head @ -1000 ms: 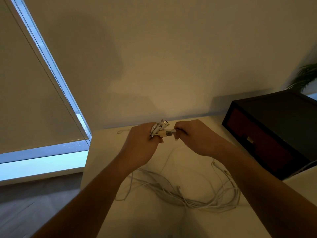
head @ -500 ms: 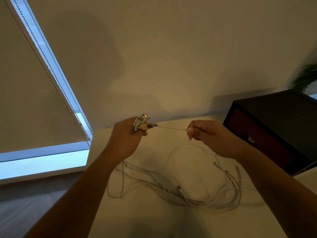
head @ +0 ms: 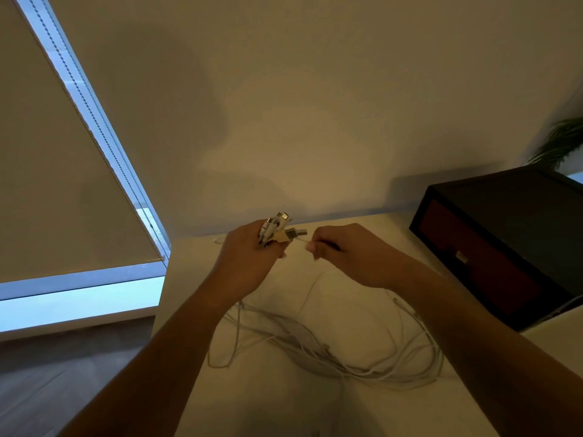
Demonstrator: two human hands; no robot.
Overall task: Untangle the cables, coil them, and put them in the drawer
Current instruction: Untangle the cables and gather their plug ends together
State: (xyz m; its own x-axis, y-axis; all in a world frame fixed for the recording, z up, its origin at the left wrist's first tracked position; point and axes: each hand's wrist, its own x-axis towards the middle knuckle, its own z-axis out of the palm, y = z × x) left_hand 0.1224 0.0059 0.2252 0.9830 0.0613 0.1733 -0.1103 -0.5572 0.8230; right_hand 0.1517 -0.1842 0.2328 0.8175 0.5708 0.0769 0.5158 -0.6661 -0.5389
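Observation:
Several white cables [head: 318,348] lie in a loose tangle on the white table [head: 284,405]. My left hand [head: 249,263] is raised above the table and grips a bunch of cable plugs [head: 279,230] whose metal ends stick up past my fingers. My right hand [head: 353,253], close to the right of the plugs, pinches one thin white cable just behind its plug. The dark drawer unit [head: 511,244] with a reddish front and small handle stands at the right, its drawer closed.
A plain wall rises behind the table. A window with a lowered blind [head: 56,171] and bead chain is at the left, with floor [head: 47,373] below it. Plant leaves [head: 561,140] show behind the drawer unit.
My hands first drew apart, stretching one cable taut between them. Now my right hand has come back close to the plugs in my left hand.

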